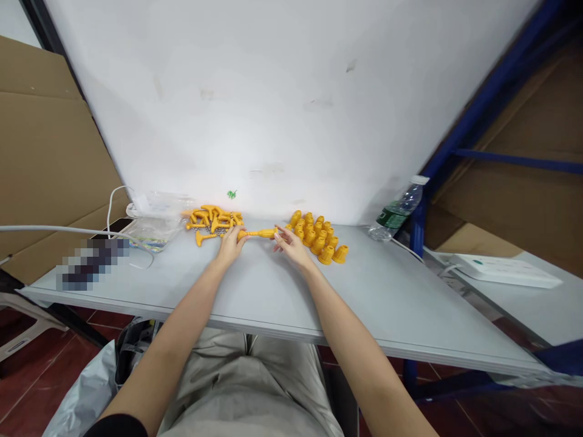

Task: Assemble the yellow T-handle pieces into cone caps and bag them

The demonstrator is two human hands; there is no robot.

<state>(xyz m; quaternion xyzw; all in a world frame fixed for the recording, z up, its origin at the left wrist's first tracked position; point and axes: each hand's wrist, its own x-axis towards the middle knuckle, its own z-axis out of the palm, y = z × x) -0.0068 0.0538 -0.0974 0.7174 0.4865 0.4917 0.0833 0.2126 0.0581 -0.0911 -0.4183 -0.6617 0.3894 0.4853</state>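
Handles, yellow and T-shaped (214,222), lie heaped on the tabletop (268,291) between ten and eleven o'clock from the left hand (231,246), with one loose T-piece (199,240) set apart near nine o'clock, its crossbar toward the person. Left hand closes thumb and fingers around the left end of a slim yellow rod (262,233), and it is clearly the nearer hand to that heap. Out of its grasp the rod runs toward three o'clock, its long axis lying almost level from nine to three and bridging the gap between both hands. Right hand (291,247) sits at the far end, thumb and fingertip narrowed and seemingly pinching the tip; what exactly that tip is seated against is too small to tell. From this right hand, the nearer one, yellow cups (317,244) stand in close rows between twelve and three o'clock, just beside its knuckles. Farther off, between two and three o'clock, a clear bottle (395,213) leans well apart.
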